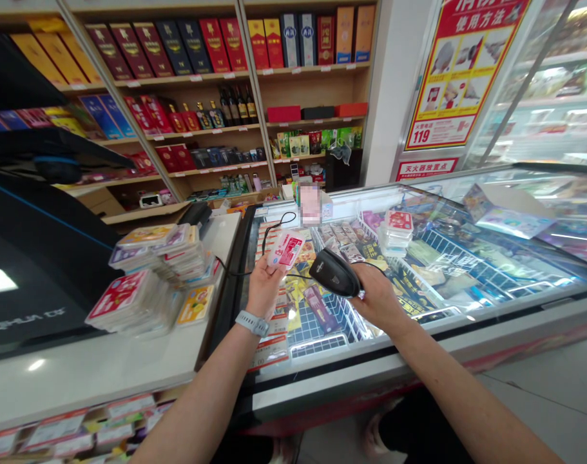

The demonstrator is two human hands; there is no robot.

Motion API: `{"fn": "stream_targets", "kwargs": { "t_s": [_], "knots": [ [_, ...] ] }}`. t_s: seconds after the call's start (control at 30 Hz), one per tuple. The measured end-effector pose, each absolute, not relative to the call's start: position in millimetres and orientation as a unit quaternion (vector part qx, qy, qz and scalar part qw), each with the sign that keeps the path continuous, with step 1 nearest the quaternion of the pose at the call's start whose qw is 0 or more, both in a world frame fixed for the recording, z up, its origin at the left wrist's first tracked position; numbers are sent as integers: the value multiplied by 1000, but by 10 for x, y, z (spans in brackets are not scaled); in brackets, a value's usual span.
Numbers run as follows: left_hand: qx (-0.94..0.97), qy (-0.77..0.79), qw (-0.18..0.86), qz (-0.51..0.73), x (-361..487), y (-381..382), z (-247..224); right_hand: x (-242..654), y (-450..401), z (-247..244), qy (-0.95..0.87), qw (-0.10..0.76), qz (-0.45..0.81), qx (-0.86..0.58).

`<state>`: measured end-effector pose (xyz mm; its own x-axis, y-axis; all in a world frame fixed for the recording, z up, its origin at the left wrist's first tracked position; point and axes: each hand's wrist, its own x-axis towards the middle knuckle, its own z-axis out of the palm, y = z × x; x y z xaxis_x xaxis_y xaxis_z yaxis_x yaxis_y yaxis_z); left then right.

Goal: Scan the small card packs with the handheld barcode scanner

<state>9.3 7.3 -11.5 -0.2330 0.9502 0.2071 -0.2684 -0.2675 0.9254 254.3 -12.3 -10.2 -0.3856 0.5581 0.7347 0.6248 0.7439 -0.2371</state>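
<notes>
My left hand [265,285] is closed around the lower edge of a small flat plastic package with a pink-and-red label [287,250]. In my right hand [377,293] is a black handheld barcode scanner [335,272], its head facing left toward the package and a little apart from it. A dark cable [235,274] runs behind both hands. Both hands are above the glass top of a chest freezer [274,396]. Farther right on the glass stands a short stack of similar red-labelled packages [397,231].
On the white counter [177,354] at left stand stacks of labelled packages [124,303] beside a dark checkout machine [37,270]. An opened cardboard box [510,209] lies on the freezer's far right. Shelves of boxes and bottles [206,74] line the back wall.
</notes>
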Motion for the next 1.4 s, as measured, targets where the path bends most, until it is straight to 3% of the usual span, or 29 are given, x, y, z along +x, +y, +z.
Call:
{"fn": "stream_targets", "kwargs": {
  "t_s": [1.4],
  "knots": [
    [435,413,448,663,79,83,-142,2548,-125,-97,-828,433,-35,-354]
  ]
}}
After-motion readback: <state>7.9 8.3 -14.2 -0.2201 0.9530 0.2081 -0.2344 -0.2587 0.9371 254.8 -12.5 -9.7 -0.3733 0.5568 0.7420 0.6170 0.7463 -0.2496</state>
